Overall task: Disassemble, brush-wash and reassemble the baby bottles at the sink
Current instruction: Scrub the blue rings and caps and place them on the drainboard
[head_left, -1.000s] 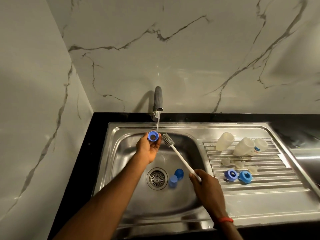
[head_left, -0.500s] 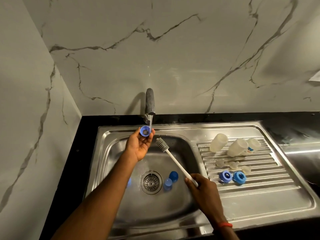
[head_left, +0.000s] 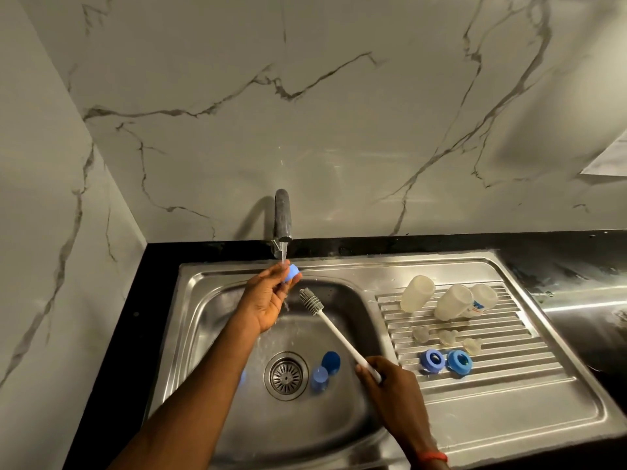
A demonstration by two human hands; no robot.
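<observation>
My left hand (head_left: pixel 268 301) holds a small blue bottle cap (head_left: pixel 292 273) under the water running from the tap (head_left: pixel 283 217); its closed side faces out. My right hand (head_left: pixel 390 381) grips the white handle of a bottle brush (head_left: pixel 334 329), whose grey head points up toward the cap without touching it. Two more blue caps (head_left: pixel 325 369) lie in the sink basin (head_left: pixel 349 412) by the drain (head_left: pixel 286 375). On the drainboard (head_left: pixel 502 395) lie three clear bottles (head_left: pixel 448 300), three clear teats (head_left: pixel 448 337) and two blue collar rings (head_left: pixel 445 361).
A black counter (head_left: pixel 576 276) runs behind and to the right of the steel sink. Marble walls close in at the back and the left. A white sheet (head_left: pixel 610 157) shows at the right edge.
My left hand has turned the blue cap over under the stream, so its open side no longer faces me. The brush stays in my right hand.
</observation>
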